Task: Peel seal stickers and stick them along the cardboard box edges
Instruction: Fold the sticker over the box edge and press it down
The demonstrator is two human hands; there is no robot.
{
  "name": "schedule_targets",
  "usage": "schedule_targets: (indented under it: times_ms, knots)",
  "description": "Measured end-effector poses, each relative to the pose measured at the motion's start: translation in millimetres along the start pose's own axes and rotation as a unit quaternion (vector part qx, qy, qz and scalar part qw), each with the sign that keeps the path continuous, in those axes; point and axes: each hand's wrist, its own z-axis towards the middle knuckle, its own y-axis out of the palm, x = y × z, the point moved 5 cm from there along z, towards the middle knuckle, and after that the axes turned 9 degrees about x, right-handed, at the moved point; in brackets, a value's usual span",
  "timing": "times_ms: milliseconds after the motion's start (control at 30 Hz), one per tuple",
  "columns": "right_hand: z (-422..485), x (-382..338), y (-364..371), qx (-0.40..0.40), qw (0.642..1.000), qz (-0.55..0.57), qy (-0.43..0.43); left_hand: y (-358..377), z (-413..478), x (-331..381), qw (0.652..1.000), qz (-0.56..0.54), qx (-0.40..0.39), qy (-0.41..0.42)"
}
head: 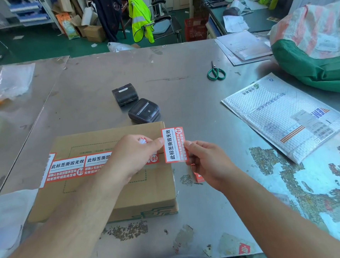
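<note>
Left hand (133, 157), right hand (207, 162): fingers in pinch on seal sticker (173, 144), long axis near-to-far, beside cardboard box (149, 190)

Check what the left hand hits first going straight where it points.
Likely the red rectangular paper seal sticker pinched by the right hand; the left hand, gripping a white scrap, looks nearly at its edge, depth unclear.

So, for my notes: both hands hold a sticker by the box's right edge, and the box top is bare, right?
Not bare: the head view shows a row of stickers on top of the box. The left hand and right hand do hold one loose sticker by its right edge.
</note>
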Motion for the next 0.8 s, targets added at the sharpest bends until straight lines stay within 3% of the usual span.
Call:
schedule_targets:
  times_ms: [800]
  knots:
    - [-3,9,13,0.023,0.999,-0.029,0.039,7,5,-6,0.998,0.061,0.028,-0.001]
